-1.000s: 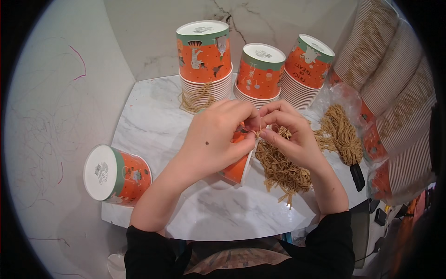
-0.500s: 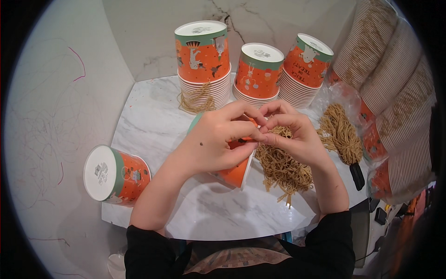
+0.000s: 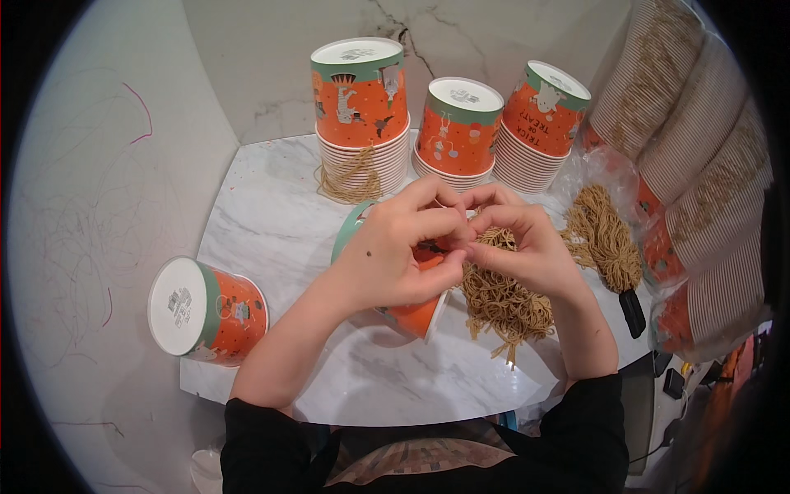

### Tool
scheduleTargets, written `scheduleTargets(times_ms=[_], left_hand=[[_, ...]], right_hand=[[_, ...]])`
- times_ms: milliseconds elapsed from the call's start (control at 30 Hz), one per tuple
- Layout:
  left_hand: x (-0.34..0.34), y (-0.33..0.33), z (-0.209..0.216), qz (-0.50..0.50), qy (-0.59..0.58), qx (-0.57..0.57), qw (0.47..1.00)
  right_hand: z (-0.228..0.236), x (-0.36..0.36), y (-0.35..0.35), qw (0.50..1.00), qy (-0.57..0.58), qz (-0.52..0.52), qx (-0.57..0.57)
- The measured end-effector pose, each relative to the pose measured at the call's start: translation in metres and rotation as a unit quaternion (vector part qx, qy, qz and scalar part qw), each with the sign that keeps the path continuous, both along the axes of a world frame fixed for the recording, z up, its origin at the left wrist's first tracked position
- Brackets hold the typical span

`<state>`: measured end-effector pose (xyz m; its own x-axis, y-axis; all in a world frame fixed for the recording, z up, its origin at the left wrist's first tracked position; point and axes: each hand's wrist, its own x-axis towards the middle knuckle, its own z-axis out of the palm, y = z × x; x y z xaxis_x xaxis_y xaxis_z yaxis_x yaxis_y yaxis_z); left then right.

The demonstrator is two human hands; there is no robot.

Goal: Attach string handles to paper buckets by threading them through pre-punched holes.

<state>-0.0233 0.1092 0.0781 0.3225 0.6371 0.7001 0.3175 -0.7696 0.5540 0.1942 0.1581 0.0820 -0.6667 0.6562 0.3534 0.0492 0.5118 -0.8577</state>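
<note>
Over a paper cup [image 3: 417, 318] lying on its side, my left hand [image 3: 399, 247] and my right hand [image 3: 522, 239] meet with their fingertips pinched together. Whatever sits between the fingertips is too small or hidden to make out. The cup is orange with a green band, and my left hand covers much of it. Close below my right hand lies a tangled pile of tan cords [image 3: 508, 300]. Farther right is a second bundle of tan cords [image 3: 607, 235] with a black wrapped end.
Three stacks of upside-down cups, a left stack [image 3: 360, 103], a middle stack [image 3: 458, 140] and a right stack [image 3: 541, 111], line the table's back. Some cord loops [image 3: 350, 177] hang by the left stack. Another cup [image 3: 234, 317] lies at left. Bagged cup sleeves [image 3: 687, 181] fill the right side.
Both hands have shifted slightly right, fingertips still together. The left thumb has moved up and right, toward the right fingertips. The cup under them has turned a little.
</note>
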Motion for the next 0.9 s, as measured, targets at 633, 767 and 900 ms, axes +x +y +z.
scheduleTargets(times_ms=[633, 767, 900], left_hand=[[0.004, -0.001, -0.004, 0.036, -0.148, -0.252, 0.956], [0.002, -0.001, -0.004, 0.048, -0.128, -0.233, 0.963], [0.001, -0.002, -0.001, 0.062, -0.109, -0.218, 0.968]], right_hand=[[0.003, -0.005, -0.012, 0.995, -0.006, -0.072, 0.070], [0.006, -0.005, -0.015, 0.993, -0.018, -0.081, 0.089], [0.006, -0.007, -0.021, 0.981, -0.025, -0.107, 0.159]])
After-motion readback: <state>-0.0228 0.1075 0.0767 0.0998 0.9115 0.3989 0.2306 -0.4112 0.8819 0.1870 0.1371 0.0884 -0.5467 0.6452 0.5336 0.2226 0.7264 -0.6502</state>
